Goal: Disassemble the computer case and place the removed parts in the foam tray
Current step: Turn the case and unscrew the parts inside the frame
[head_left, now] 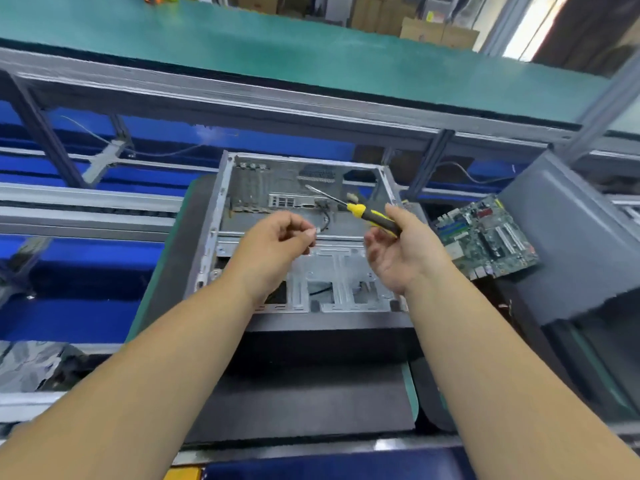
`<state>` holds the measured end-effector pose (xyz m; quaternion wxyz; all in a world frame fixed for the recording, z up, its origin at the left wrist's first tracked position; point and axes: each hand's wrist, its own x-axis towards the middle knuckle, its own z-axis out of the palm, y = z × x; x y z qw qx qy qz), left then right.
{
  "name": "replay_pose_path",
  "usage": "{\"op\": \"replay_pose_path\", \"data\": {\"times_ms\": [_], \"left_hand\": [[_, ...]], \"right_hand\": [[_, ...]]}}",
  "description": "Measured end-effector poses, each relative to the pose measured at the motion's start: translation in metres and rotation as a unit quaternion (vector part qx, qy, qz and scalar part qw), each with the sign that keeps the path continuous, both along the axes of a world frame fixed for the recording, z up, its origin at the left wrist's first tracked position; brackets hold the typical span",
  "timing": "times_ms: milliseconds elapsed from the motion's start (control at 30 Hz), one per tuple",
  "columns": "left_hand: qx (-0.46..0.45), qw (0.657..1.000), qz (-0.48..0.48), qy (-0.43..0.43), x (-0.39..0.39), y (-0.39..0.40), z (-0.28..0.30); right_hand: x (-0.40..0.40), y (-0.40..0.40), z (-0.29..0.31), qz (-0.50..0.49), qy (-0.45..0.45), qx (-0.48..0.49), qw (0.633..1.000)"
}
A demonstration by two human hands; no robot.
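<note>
Hands hover over the open computer case [298,233], which lies on a dark foam tray [304,403]. The left hand [273,244] pinches a small white plug [311,232] on a thin black wire. The right hand [401,251] holds a yellow and black screwdriver [360,211] in curled fingers. A green circuit board [488,237] lies just right of the case.

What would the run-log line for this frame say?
left hand: pinches small white connector | right hand: holds screwdriver | computer case: open | motherboard: out, right of case
</note>
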<state>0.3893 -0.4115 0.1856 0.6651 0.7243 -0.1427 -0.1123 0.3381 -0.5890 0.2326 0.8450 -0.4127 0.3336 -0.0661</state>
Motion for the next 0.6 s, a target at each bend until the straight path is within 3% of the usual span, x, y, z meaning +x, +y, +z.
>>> {"op": "replay_pose_path", "data": {"times_ms": [167,367,467,600], "left_hand": [[0.086,0.995,-0.021,-0.044,-0.019,-0.045,0.004],[0.181,0.963,-0.093,-0.176,-0.050,-0.146,0.016],[0.308,0.897,-0.139,-0.285,-0.064,-0.208,0.015],[0.525,0.721,-0.180,-0.416,-0.068,-0.269,0.006]], "right_hand": [[-0.022,-0.050,-0.005,-0.003,-0.007,0.002,1.000],[-0.055,-0.136,-0.009,0.065,-0.051,-0.102,0.991],[-0.068,-0.180,-0.019,0.076,-0.051,-0.137,0.986],[-0.081,-0.236,-0.038,0.087,-0.033,-0.176,0.980]]}}
